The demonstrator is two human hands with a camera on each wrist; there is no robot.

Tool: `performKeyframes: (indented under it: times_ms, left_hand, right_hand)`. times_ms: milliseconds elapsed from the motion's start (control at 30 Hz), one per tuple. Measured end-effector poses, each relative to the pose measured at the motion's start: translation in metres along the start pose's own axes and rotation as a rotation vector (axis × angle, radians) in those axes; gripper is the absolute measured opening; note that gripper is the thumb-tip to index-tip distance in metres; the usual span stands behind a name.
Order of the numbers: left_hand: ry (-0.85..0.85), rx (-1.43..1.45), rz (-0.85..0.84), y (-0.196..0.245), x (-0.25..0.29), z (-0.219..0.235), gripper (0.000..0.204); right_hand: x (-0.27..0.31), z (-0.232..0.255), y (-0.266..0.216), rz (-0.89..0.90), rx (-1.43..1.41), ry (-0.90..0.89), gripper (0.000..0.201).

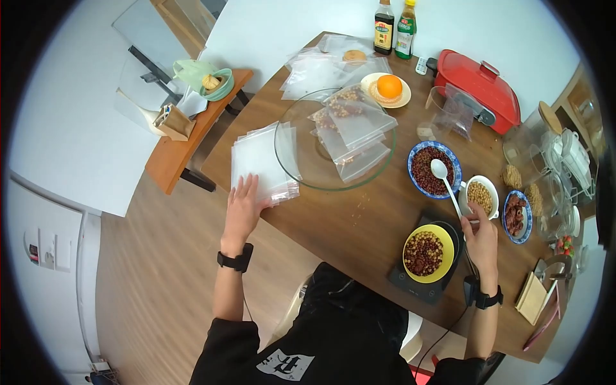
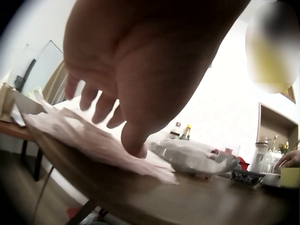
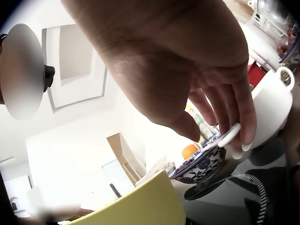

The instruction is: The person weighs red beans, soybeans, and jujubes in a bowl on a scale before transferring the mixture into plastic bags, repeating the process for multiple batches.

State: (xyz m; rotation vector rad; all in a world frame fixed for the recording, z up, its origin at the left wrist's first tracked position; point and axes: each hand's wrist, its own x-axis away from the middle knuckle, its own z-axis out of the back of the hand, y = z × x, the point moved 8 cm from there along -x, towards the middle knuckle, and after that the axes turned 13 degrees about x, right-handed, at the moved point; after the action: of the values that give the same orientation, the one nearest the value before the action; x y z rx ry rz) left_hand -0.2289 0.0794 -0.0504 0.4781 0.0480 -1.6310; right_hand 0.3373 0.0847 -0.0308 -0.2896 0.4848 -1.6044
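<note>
My left hand (image 1: 242,208) rests on a stack of clear zip bags (image 1: 264,157) at the table's left front, its fingers extended over them. At the right, my right hand (image 1: 480,240) is at the handle end of a white spoon (image 1: 439,169), thumb apart from the handle in the right wrist view. The spoon's bowl lies on dark red beans in a blue-patterned bowl (image 1: 412,183). Just beyond the right fingers stands a white bowl (image 1: 493,192) of pale beans. A yellow bowl (image 1: 452,255) of mixed beans sits on a black kitchen scale (image 1: 410,287).
A large glass bowl (image 1: 282,168) holds filled zip bags (image 1: 359,131). Behind stand an orange (image 1: 389,86) on a plate, two sauce bottles (image 1: 384,31) and a red electric cooker (image 1: 475,83). Glass jars (image 1: 523,138) and a bowl of reddish-brown pieces (image 1: 515,215) line the right side.
</note>
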Motion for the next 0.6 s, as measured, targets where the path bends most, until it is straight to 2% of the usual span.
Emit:
performKeyframes:
  times_ms: [33, 67, 133, 167, 200, 267, 300, 400, 500, 600]
  left_hand:
    - [-0.089, 0.033, -0.009, -0.001, -0.001, -0.006, 0.052]
    - [-0.095, 0.037, -0.021, -0.001, -0.002, -0.006, 0.052]
    - [-0.176, 0.116, 0.074, -0.008, -0.001, -0.011, 0.047]
    - [-0.081, 0.115, -0.01, -0.005, -0.004, -0.004, 0.037]
    - [-0.087, 0.121, -0.018, -0.008, -0.006, -0.003, 0.037]
    - [-0.184, 0.098, 0.153, -0.015, -0.016, 0.005, 0.028]
    - [-0.087, 0.156, 0.031, -0.011, -0.018, 0.011, 0.025]
    - [-0.107, 0.167, -0.038, 0.015, -0.018, 0.011, 0.032]
    - [-0.093, 0.041, -0.141, 0.022, -0.011, 0.002, 0.039]
    - [-0.113, 0.101, -0.203, 0.017, -0.008, 0.003, 0.04]
  right_hand:
    - [0.004, 0.004, -0.001, 0.007, 0.005, 0.016, 0.037]
    - [0.008, 0.01, -0.002, 0.011, 0.012, 0.034, 0.038]
    - [0.018, 0.02, -0.001, -0.006, 0.023, 0.046, 0.037]
    - [0.023, 0.026, -0.002, -0.005, 0.03, 0.052, 0.036]
    - [0.028, 0.031, -0.003, -0.015, 0.034, 0.054, 0.036]
    - [0.038, 0.047, -0.011, 0.025, 0.083, 0.122, 0.034]
    - [0.042, 0.051, -0.011, 0.021, 0.082, 0.122, 0.034]
    - [0.051, 0.06, -0.01, -0.005, 0.078, 0.126, 0.033]
    - [0.058, 0.066, -0.014, -0.035, 0.087, 0.133, 0.031]
    - [0.062, 0.072, -0.028, 0.017, 0.095, 0.153, 0.03]
